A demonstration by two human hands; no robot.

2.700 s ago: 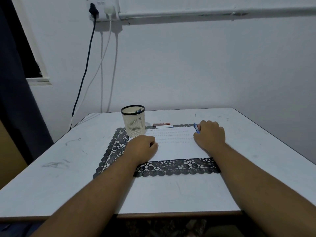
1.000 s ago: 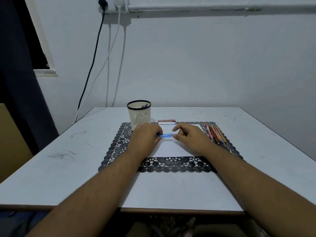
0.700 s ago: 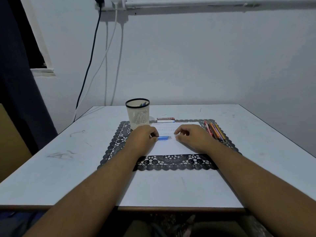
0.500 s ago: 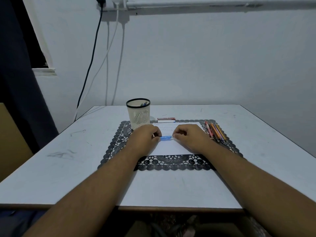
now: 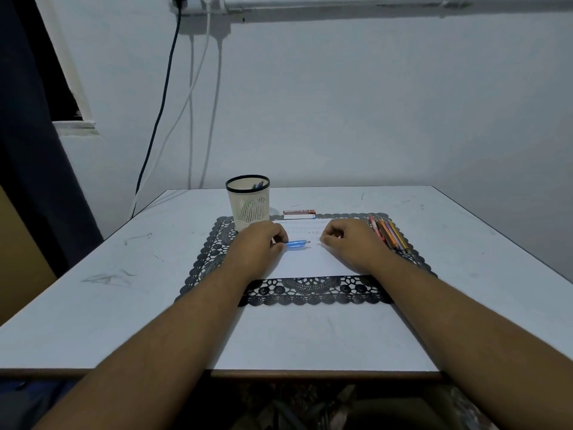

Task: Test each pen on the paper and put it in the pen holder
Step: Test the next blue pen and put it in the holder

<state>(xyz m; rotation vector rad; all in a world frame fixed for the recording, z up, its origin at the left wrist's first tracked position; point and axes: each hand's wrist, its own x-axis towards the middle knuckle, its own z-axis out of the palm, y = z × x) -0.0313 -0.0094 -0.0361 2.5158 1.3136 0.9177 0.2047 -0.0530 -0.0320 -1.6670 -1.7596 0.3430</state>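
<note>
- One pen holder (image 5: 248, 201) stood just beyond the far-left corner of the paper (image 5: 310, 262), with a few pens already showing above its rim. I read that as some of the lot being tested and stowed.
- My left hand (image 5: 257, 245) sat over the paper's left edge, fingers curled round the butt of the blue pen (image 5: 297, 243) and gripping it.
- That pen lay level over the middle of the paper, its grey tip pointing right and bare of any hand. Half a second earlier both hands had met on it; now only the left had it.
- My right hand (image 5: 347, 243) had drawn off to the right, over the paper's right half, a clear gap from the tip. Its fingers were curled in with thumb against forefinger. I couldn't tell whether they pinched a cap or nothing.
- I took the pull-apart as the uncapping, so the scribble on the paper looked due next, and the drop into the holder after that.
- Several coloured pens (image 5: 387, 234) lay bunched just off the paper's right edge, untested by my reckoning.
</note>
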